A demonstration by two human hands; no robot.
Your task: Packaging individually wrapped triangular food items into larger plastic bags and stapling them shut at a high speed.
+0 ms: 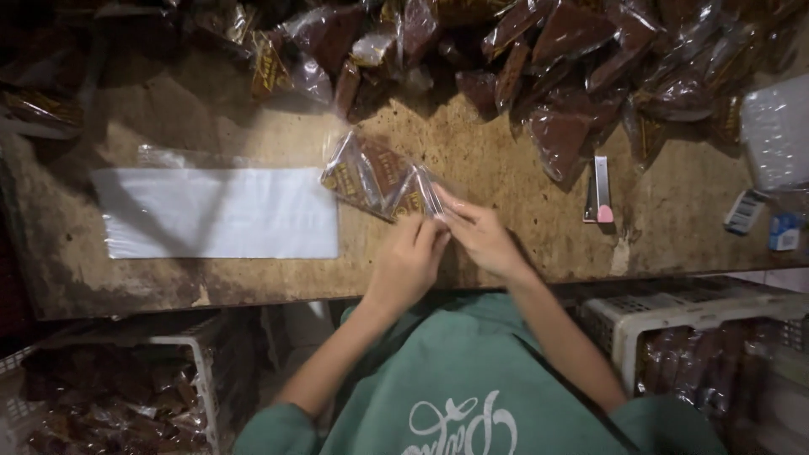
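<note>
At the bottom of the frame a green sweatshirt [472,388] with pale lettering was seen, flanked by two white plastic crates: one at lower left [198,371] filled with dark brown wrapped pieces, one at lower right [674,316] similarly loaded; above these, at centre, the left hand [409,265] and the right hand [484,240] were brought close together, fingers pressed together and pinching the open end of a clear packet [379,177]; the packet lay flat on the worn table [506,152], just left of the hands, its crinkled film glossy over flat brown slabs and yellow printed labels. The step in hand was judged to be the closing of the packet's mouth; a firm, even fold or press along the film edge was judged to be called for next, with the contents kept from sliding. To the left of centre a stack of flat bags [219,211] was laid, smooth, rectangular and milky white; right of the hands a small sliding cutter [600,190] with a pink tip was set down; the table surface was mottled, stained and rough; along the upper edge a heap of sealed packets [573,59] was piled, dark, shiny and angular; at far right a frosted plastic bundle [777,135] was partly shown.
</note>
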